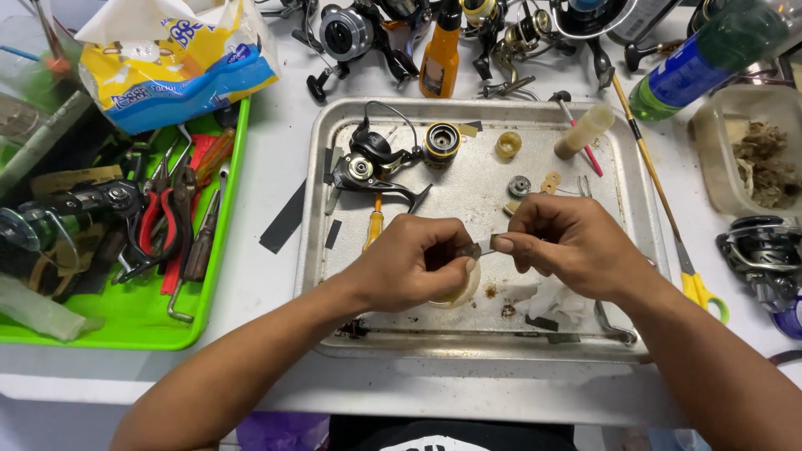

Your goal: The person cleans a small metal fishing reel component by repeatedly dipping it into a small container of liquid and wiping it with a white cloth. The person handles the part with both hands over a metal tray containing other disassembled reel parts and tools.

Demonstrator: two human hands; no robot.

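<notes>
Head view, the only 1.

Small metal part (474,249) pinched between both hands above the near middle of the metal tray (468,347). Long axis roughly left to right, bridging the 2 hands; too small to identify further. Left hand (409,263) closed on the part's left end with thumb and forefinger. Right hand (564,242) closed on its right end, fingertips (502,245) touching or almost touching those of the left. Hands together, neither nearer the part than the other. Pale round cup (458,292) directly beneath the left hand, partly hidden.

Tray contents: stripped reel body (368,167) at far left, spool (442,141) just right of it, yellowish ring (508,144), cream cylinder (585,131) at far right, small bearing (520,185) just beyond the right hand, orange-handled screwdriver (375,224) near the left hand, crumpled tissue (547,301) under the right wrist.

Green tray (224,242) at left: red-handled pliers (159,225), other hand tools, another reel (67,213). Clear tub (708,159) at right: brownish fibrous scraps. Several reels along the far edge, an orange bottle (440,54) among them.
</notes>
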